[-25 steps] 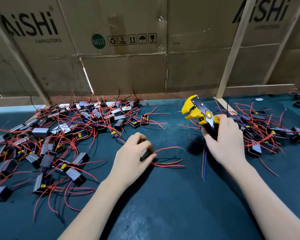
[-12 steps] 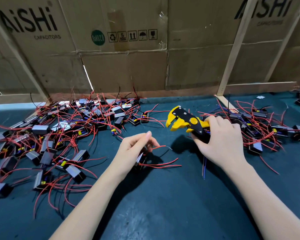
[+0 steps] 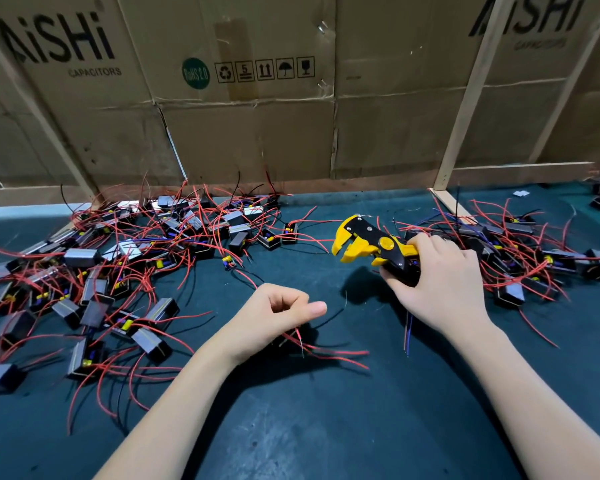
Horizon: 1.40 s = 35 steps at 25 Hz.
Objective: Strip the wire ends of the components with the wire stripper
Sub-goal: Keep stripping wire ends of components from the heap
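Gripping the wire stripper [image 3: 371, 244] with jaws toward centre, the right hand [image 3: 440, 282] readies it; the left hand [image 3: 274, 318] pinches a component's red wire [image 3: 326, 355] for presenting.

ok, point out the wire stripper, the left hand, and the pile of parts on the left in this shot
wire stripper [image 3: 369, 241]: head view, on the yellow and black head.
left hand [image 3: 274, 315]: head view, on the back of the hand.
pile of parts [image 3: 125, 258]: head view, on the middle of the tangle of red wires.
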{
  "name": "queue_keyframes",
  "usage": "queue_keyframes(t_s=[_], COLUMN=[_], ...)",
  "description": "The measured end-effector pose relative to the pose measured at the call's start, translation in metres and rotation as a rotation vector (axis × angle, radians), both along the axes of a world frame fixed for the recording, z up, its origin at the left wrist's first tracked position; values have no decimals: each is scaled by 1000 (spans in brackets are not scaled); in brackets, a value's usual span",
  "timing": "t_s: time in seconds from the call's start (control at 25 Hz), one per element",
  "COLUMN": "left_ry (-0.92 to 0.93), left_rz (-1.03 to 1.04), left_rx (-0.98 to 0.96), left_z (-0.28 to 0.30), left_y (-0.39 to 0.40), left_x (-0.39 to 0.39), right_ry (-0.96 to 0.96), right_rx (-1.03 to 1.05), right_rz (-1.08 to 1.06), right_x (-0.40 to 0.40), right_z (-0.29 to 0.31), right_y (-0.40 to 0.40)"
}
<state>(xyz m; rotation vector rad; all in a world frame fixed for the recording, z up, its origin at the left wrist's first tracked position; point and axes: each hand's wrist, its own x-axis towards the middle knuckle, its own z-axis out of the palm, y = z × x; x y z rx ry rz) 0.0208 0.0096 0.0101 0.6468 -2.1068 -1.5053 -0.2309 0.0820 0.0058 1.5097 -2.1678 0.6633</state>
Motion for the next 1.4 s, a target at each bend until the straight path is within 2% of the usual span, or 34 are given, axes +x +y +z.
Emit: queue_keyframes(t_s=[0.16, 0.36, 0.52, 0.68, 0.96, 1.16, 1.4], left_ry=[56, -95, 69, 102, 219, 267, 336], left_rz=[161, 77, 17, 93, 282, 276, 327], left_rx=[-1, -115, 38, -17, 55, 164, 61], left_z=[0, 3, 11, 12, 10, 13, 18], left_y=[-1, -2, -1, 0, -1, -1, -2], left_x=[-3, 1, 1, 1, -5, -5, -2], right_ry=[8, 12, 20, 31, 22, -82, -131], right_rx=[13, 42, 46, 12, -70, -100, -102], right_rz=[-3, 10, 15, -3, -3, -1, -75], right_x=[1, 1, 2, 3, 17, 29, 26], right_z=[-1, 0, -1, -2, -3, -7, -5], right_y=[-1, 0, 0, 0, -2, -2, -3])
